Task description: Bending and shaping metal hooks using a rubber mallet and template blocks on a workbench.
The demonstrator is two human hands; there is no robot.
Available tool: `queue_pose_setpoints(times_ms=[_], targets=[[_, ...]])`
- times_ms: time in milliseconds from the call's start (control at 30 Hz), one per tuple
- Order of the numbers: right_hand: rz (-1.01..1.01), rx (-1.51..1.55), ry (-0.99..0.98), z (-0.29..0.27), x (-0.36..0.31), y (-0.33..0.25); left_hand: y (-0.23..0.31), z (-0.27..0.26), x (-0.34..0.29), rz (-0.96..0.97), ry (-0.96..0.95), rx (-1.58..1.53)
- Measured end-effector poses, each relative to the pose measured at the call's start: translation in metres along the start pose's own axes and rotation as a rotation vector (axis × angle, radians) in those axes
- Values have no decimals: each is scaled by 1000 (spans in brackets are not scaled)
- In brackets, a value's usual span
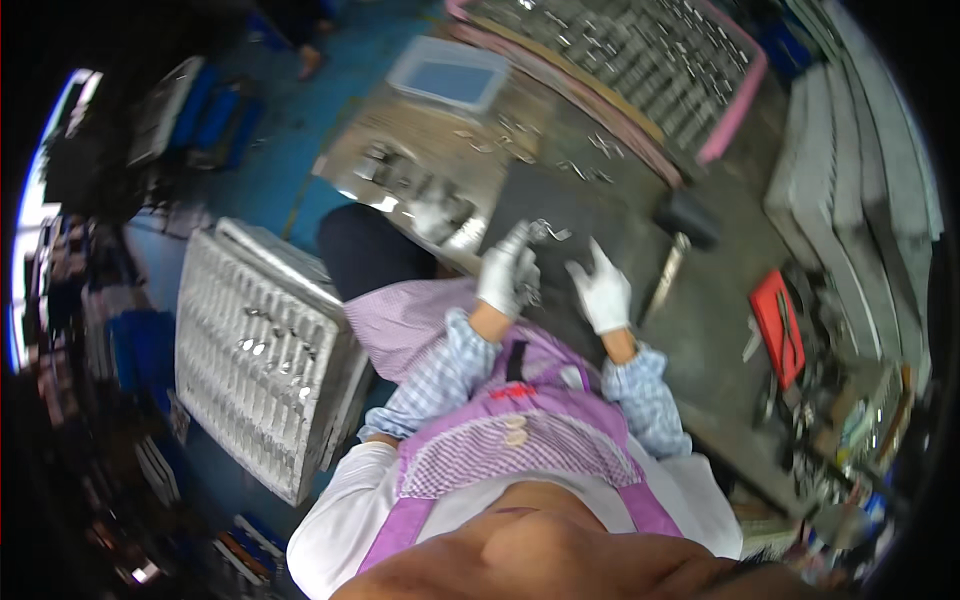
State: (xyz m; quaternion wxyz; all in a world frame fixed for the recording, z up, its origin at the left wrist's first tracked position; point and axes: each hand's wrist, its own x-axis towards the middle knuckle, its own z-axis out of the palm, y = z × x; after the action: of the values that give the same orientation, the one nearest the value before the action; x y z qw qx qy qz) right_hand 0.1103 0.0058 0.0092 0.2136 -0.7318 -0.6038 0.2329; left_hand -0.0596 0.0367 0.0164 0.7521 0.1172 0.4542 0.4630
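Note:
My left hand (508, 270), in a white glove, is closed around small shiny metal parts. One bent metal piece (548, 232) sticks out past its fingertips over a dark flat mat (535, 195); its exact kind is blurred. More metal glints at the palm side of that hand. To the right, my right hand (604, 290), gloved too, has its forefinger and thumb spread, with nothing visible between them. A black-headed mallet (688, 220) with a pale handle lies just right of my right hand.
Loose metal pieces (490, 143) lie farther back on the bench, near a clear plastic bin (448, 72). A pink-rimmed tray (735, 125) full of metal parts is at the back. White moulded trays (255, 350) stand at the left, a red box (778, 325) at the right.

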Motion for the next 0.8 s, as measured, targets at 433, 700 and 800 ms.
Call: queue_pose_setpoints(times_ms=[433,700,800], targets=[[70,480,-67,-8,-7,-65,-32,1,-7,167,169,-31],[78,625,-20,4,-8,-52,-14,2,2,311,183,426],[185,513,70,8,3,5,8,-12,35,380,277,677]])
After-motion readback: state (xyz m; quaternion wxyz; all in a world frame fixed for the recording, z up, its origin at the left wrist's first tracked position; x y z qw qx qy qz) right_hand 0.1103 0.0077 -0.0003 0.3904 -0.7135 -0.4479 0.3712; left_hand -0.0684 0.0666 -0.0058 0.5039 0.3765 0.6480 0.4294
